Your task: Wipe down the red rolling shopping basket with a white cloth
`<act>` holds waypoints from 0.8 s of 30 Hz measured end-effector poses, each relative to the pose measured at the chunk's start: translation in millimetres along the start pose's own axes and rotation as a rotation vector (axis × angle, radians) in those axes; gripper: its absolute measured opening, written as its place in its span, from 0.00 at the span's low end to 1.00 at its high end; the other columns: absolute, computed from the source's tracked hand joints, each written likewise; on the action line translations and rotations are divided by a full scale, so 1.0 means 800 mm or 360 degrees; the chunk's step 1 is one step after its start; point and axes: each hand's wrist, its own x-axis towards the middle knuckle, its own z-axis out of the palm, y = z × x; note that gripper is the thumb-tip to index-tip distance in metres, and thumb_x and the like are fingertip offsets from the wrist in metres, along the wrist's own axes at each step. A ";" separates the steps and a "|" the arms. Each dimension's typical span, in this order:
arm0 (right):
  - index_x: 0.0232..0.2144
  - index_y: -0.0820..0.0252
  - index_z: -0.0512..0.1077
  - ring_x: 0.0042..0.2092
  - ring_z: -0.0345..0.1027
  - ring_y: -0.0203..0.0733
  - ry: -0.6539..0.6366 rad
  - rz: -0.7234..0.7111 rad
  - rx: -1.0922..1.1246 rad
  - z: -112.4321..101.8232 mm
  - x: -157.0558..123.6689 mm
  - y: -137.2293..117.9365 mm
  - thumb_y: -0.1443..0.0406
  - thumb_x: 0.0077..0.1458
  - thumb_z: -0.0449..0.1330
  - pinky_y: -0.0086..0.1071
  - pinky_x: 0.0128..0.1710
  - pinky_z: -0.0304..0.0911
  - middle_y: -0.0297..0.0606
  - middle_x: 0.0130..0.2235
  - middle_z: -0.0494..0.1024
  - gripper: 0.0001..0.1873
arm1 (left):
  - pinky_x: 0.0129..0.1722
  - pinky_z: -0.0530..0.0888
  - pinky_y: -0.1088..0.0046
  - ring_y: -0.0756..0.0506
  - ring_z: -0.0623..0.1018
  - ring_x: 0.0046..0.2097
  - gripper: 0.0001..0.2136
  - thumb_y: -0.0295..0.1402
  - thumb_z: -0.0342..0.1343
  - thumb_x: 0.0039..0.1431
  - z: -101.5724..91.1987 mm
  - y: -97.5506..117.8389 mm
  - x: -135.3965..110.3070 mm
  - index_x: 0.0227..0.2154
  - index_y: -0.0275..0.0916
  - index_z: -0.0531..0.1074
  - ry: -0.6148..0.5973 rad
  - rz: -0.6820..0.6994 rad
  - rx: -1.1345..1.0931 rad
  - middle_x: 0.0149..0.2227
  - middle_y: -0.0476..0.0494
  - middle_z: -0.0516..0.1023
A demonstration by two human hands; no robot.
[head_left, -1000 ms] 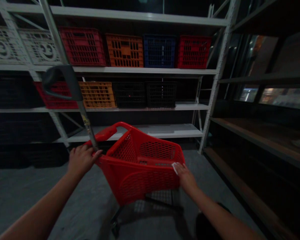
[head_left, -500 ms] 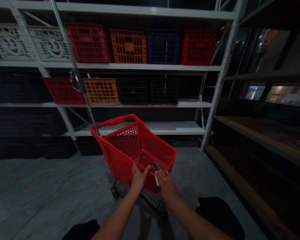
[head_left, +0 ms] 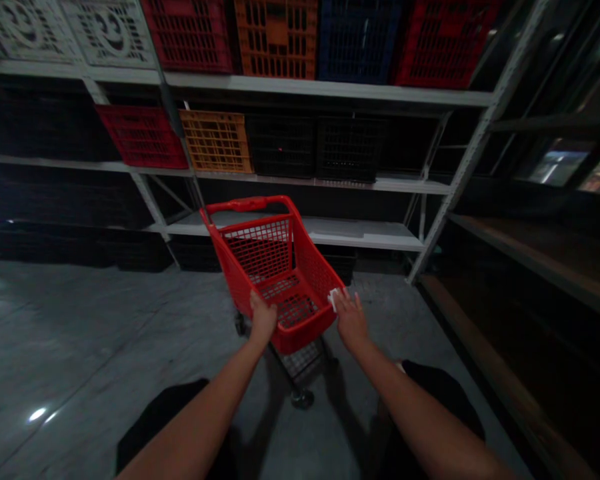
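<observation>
In the head view a small red plastic shopping cart [head_left: 293, 339] with a mesh basket stands on the floor in front of me. My left hand [head_left: 263, 319] is closed over the basket's rim on the left, near the front corner. A small crumpled white cloth or tissue [head_left: 334, 300] is under the fingers of my right hand [head_left: 351, 320], pressed to the rim on the right side. A thin pole [head_left: 194, 183] rises from the cart's handle end. The basket holds nothing that I can see.
Behind the cart a white metal shelf rack [head_left: 280, 85] carries plastic crates, among them an orange crate [head_left: 215, 140] and a blue crate [head_left: 359, 40]. Dark shelving [head_left: 520, 253] runs along the right. Grey concrete floor [head_left: 80, 347] lies to the left.
My view has tilted down. The cart has turned a little, its front now facing me more. My hands have moved apart, the right one to the basket's right rim with the white cloth.
</observation>
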 end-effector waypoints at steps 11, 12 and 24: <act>0.58 0.49 0.52 0.63 0.39 0.42 -0.0141 -0.0422 0.0205 0.008 -0.033 -0.074 0.74 0.53 0.47 0.51 0.59 0.27 0.32 0.58 0.61 0.31 | 0.60 0.56 0.62 0.41 0.58 0.60 0.34 0.25 0.48 0.44 0.000 0.009 -0.012 0.58 0.30 0.47 -0.0075 -0.0057 -0.0067 0.57 0.36 0.59; 0.57 0.48 0.54 0.63 0.39 0.43 -0.0116 -0.0358 0.0169 0.002 -0.029 -0.051 0.75 0.52 0.47 0.53 0.59 0.26 0.32 0.57 0.63 0.31 | 0.60 0.56 0.62 0.41 0.57 0.60 0.34 0.26 0.48 0.44 0.001 0.010 -0.013 0.58 0.31 0.47 -0.0082 -0.0061 -0.0071 0.57 0.36 0.59; 0.58 0.60 0.54 0.62 0.41 0.42 0.0193 -0.0357 0.0427 0.034 -0.059 -0.118 0.75 0.52 0.44 0.48 0.59 0.43 0.40 0.57 0.62 0.30 | 0.61 0.53 0.59 0.39 0.52 0.62 0.35 0.26 0.47 0.45 0.016 0.018 -0.032 0.58 0.30 0.44 -0.0048 -0.0069 -0.0165 0.59 0.33 0.54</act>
